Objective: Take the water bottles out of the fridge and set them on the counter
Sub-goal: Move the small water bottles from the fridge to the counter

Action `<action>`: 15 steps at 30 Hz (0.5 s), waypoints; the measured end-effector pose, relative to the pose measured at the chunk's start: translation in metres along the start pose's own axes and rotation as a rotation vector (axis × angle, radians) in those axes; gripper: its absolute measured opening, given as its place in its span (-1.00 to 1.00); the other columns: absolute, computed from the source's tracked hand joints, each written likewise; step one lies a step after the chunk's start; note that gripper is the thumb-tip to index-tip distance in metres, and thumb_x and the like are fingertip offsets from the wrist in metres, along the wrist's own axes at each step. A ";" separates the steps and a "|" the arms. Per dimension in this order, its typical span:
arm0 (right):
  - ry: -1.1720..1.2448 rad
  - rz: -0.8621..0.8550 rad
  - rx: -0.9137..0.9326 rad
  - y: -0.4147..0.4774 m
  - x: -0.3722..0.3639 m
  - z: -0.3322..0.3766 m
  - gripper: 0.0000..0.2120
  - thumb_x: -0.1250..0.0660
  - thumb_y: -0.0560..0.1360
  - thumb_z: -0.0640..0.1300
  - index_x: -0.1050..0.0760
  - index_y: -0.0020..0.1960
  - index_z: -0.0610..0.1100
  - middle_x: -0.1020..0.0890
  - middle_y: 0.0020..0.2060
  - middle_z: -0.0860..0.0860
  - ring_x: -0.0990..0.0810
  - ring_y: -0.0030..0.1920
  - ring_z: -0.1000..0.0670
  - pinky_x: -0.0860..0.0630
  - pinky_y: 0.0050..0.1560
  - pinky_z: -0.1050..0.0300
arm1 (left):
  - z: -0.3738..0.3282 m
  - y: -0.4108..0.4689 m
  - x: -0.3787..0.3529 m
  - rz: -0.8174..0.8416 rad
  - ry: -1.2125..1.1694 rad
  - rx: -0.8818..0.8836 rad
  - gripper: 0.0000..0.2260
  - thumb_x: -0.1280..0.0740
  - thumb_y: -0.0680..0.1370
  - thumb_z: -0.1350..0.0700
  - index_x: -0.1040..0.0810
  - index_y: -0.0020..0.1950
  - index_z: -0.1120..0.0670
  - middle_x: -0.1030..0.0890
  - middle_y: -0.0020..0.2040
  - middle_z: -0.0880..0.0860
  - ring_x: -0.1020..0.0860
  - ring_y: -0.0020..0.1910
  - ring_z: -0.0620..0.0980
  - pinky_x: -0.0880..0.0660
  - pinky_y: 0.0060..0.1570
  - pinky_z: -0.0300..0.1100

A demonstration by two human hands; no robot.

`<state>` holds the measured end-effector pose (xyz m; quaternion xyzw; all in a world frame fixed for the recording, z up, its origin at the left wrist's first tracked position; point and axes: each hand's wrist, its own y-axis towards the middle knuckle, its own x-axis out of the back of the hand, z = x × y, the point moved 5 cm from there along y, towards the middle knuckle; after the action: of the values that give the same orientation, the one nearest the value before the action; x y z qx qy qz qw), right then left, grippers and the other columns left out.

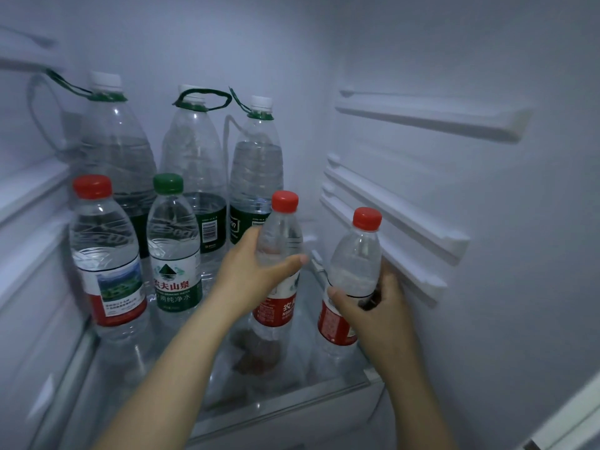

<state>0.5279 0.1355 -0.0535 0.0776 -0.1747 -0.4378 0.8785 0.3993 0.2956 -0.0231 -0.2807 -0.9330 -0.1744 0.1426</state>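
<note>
Red-capped and slim, two small water bottles are the ones being taken in the head view, probably because they stand nearest the open front of the fridge. Reading the glass shelf point(292, 394) as a clock with twelve at the back wall, the left hand point(250, 274) grips the middle bottle point(281, 232) near five o'clock. Its thumb lies across the near face above the red label and its fingers pass round behind. The right hand point(373, 310) is clamped on the right bottle point(357, 254) at about three o'clock, close beside the white wall rails point(389, 216), with the thumb in front and the fingers curled round the far side. Both grips sit at mid-body, which looks meant to keep each bottle upright while it is carried. Both forearms reach in from six o'clock, the left slanting up to the right and the right running almost straight in. The bases appear to rest on the glass, though whether either is lifted cannot be told. A broad red-capped bottle point(104, 254) waits at nine o'clock and a green-capped bottle point(173, 248) just beside it. Three large bottles with green carry loops point(117, 151) point(194, 151) point(256, 164) stand from eleven to one. No counter is in sight, so most of the task looks left to do.
</note>
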 end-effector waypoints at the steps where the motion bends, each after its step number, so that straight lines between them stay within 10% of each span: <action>1: -0.006 0.008 -0.017 -0.001 -0.002 -0.005 -0.52 -0.55 0.38 -0.05 -0.41 0.17 0.22 -0.58 -0.02 0.27 -0.57 -0.05 0.28 -0.44 -0.18 0.37 | 0.008 -0.005 -0.002 0.013 -0.017 0.032 -0.52 -0.51 0.36 -0.10 -0.44 0.22 -0.09 -0.56 0.05 -0.17 -0.52 0.03 -0.15 -0.43 -0.04 -0.20; 15: -0.081 -0.012 -0.050 -0.008 -0.002 -0.030 -0.56 -0.61 0.29 -0.07 -0.53 0.10 0.12 -0.66 -0.09 0.24 -0.62 -0.10 0.26 -0.48 -0.20 0.40 | 0.038 -0.038 -0.015 -0.041 -0.083 0.034 -0.55 -0.56 0.32 0.16 -0.47 0.09 -0.13 -0.55 -0.06 -0.28 -0.51 -0.09 -0.36 -0.40 -0.22 -0.45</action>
<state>0.5322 0.1321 -0.0845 0.0390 -0.1986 -0.4501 0.8698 0.3829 0.2742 -0.0721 -0.2660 -0.9465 -0.1498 0.1047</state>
